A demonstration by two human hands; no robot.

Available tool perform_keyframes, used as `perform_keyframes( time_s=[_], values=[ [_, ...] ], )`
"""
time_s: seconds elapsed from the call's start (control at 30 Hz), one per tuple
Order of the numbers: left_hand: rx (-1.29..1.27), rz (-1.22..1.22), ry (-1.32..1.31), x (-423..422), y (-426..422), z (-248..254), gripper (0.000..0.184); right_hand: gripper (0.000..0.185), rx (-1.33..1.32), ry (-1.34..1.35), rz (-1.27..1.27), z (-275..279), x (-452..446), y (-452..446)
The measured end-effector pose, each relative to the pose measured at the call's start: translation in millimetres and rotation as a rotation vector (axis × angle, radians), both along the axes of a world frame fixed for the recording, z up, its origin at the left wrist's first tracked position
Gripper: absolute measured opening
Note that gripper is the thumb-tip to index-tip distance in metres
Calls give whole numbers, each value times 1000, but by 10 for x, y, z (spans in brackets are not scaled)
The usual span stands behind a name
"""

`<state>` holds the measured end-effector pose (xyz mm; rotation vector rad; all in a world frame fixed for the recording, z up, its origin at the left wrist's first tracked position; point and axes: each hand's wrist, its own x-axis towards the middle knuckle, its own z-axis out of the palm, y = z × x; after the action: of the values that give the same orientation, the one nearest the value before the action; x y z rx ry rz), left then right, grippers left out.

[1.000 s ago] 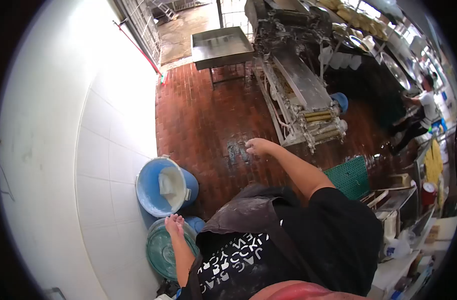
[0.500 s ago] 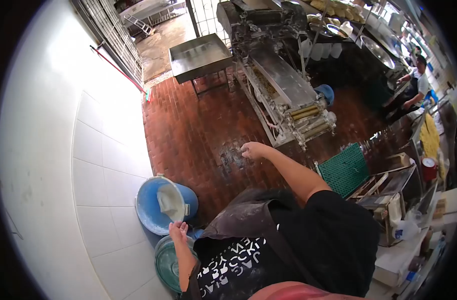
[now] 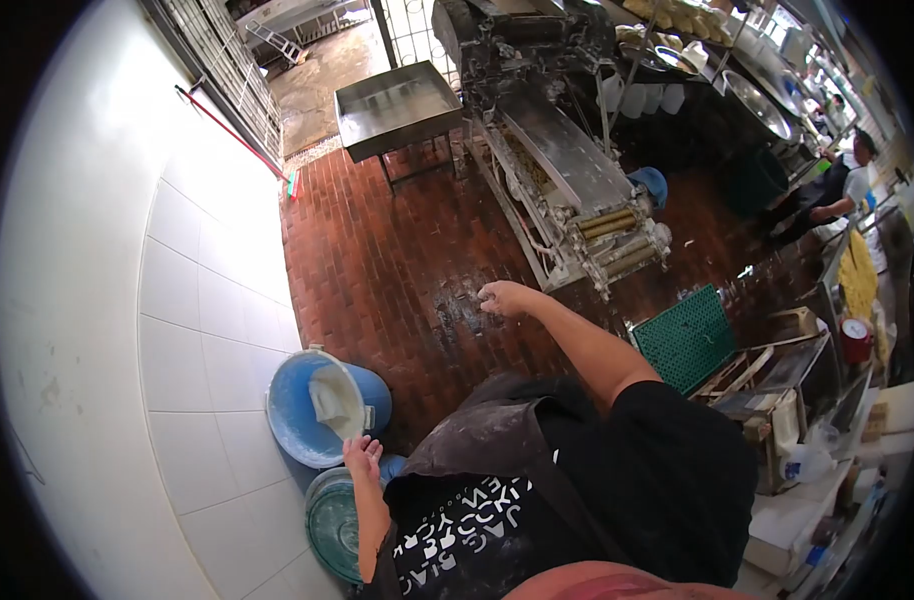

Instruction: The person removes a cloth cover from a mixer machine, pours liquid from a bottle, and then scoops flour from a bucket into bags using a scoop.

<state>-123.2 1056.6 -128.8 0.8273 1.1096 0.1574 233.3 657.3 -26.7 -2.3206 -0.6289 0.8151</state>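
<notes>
My left hand (image 3: 363, 458) is beside the near rim of a blue bucket (image 3: 302, 382), fingers loosely bent and slightly apart, holding nothing I can see. Whether it touches the rim, I cannot tell. A whitish object (image 3: 335, 400), perhaps a scoop, rests inside the bucket. Close below the same hand stands a green-lidded bin (image 3: 335, 525). Out over the brick floor, my right hand (image 3: 502, 298) has its fingers curled together, dusted with white, and no object shows in it. A dark apron (image 3: 477, 440) hangs in front of my body.
Ahead is a machine with a metal bed and rollers (image 3: 612, 235). Left of it stands a metal tray table (image 3: 402, 105). A green perforated crate (image 3: 685, 340) is at my right. Further right, a person (image 3: 837, 190) is beside a counter. A red-handled broom (image 3: 232, 140) leans on the white wall.
The view has shifted slightly, so the bucket and tray table appear a little further left. Both hands keep nearly the same pose. The person at the right has moved slightly.
</notes>
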Motion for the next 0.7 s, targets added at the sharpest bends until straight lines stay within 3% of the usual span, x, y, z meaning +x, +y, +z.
perform_keyframes(
  time_s=[0.27,0.37,0.47,0.5,0.53,0.57,0.6,0.67,0.7],
  values=[
    [-52,10,58,-43,-63,-146,65,47,-13,-5,35,-22,117,16],
    [-24,32,58,26,-142,-112,53,45,12,44,4,-8,179,12],
    [-132,-20,-1,48,-9,-354,39,44,19,-73,73,-63,280,40],
    [-51,-24,-83,73,-81,-390,31,45,51,-33,52,-109,324,76],
    [-143,-114,-305,11,10,-554,29,39,24,-7,141,-102,385,160],
    [-26,84,-122,222,-295,-47,30,33,135,122,110,-398,451,216],
    [16,116,-125,268,-337,52,35,30,269,308,19,-430,428,336],
    [118,139,4,250,-412,198,66,33,370,484,-6,-384,321,654],
    [100,151,51,257,-419,222,78,35,276,535,6,-350,306,849]
  ],
)
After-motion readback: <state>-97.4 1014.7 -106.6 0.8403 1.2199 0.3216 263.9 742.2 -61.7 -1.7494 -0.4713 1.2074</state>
